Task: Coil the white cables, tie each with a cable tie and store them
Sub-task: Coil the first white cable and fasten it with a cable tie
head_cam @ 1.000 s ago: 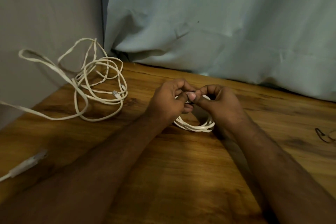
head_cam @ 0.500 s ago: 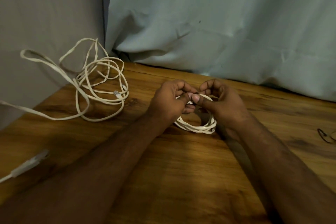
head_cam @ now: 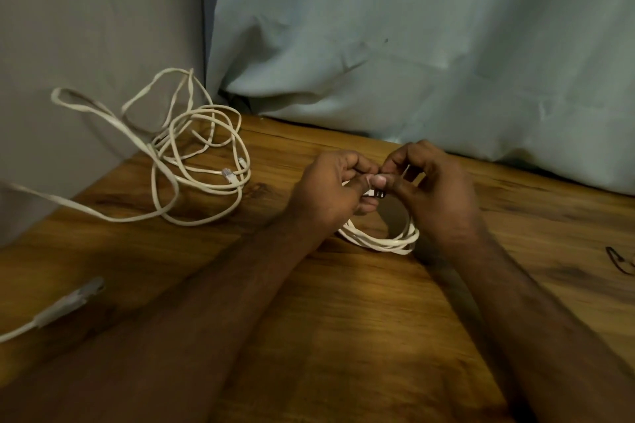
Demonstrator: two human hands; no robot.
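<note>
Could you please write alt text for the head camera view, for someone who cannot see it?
Two hands, left and right, pinch a small dark tie over a coiled white cable on a wooden table. A loose tangle of white cable lies to the left, before a pale curtain.

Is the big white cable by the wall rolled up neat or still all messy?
Still messy. The loose white cable sprawls in uneven, crossing loops on the wooden table, with no tie visible. Only the small coil under the hands looks neat.
</note>
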